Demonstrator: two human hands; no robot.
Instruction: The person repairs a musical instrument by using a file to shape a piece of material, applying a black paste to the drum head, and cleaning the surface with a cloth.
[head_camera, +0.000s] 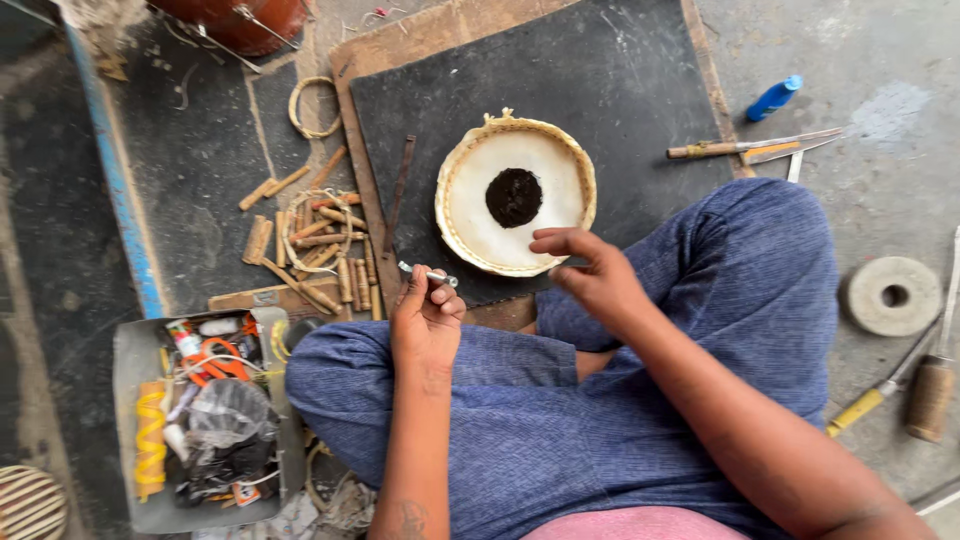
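A grey concrete floor (900, 60) is seen from above, with a person seated cross-legged on it in blue trousers (700, 330). A large dark mat (600, 70) on a brown board is spread ahead of the knees, and a blue-edged dark panel (110, 170) runs along the left side. Near the mat's middle a round drumhead (470, 205) is laid flat, pale skinned, rimmed with woven lacing and marked by a black central patch. To the left, a grey tray (125, 370) is filled with cords, orange-handled scissors and a dark plastic bag, and short wooden pegs (320, 245) are scattered beside a loop of cane. A round grinding stone (893, 295) with a centre hole is set at the right, near wooden-handled tools; a knife (760, 148) and a small blue bottle (774, 97) lie further up. The left hand (425, 320) is closed around a small metal tool (430, 274), held just beside the drumhead's near rim. The right hand (590, 270) is held loosely spread over that rim, fingers part-curled, nothing seen in its grasp.
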